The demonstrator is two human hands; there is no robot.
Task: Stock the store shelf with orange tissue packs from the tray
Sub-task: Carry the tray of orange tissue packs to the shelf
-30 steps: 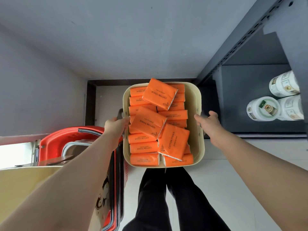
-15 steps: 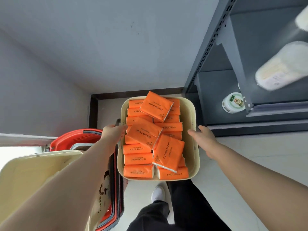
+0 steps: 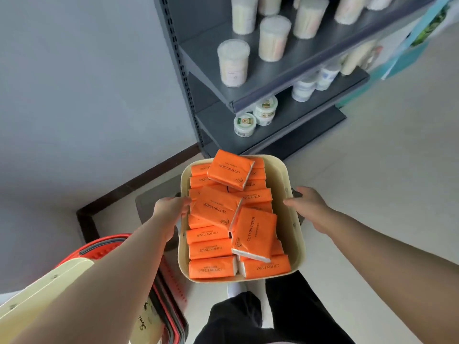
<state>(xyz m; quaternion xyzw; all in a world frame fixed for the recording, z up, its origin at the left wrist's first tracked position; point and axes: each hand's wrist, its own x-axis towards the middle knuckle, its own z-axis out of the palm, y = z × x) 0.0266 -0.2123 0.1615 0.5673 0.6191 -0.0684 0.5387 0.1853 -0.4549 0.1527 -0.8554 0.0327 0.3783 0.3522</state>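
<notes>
The orange tissue packs point(image 3: 233, 219) lie heaped in the cream tray point(image 3: 286, 180), in the same jumble as a second ago, none taken out; both hands are clamped on the tray's side handles, left hand point(image 3: 171, 207) at 9 o'clock, right hand point(image 3: 306, 204) at 3 o'clock. What has changed is the surroundings; the tray has swung away from the wall corner, and the grey shelf point(image 3: 293, 68) now fills 12 to 2 o'clock, carrying cotton-swab tubs point(image 3: 233, 62); the red basket point(image 3: 104, 247) sits at 8 o'clock. Stocking looks not yet begun, only the carry nearly done.
</notes>
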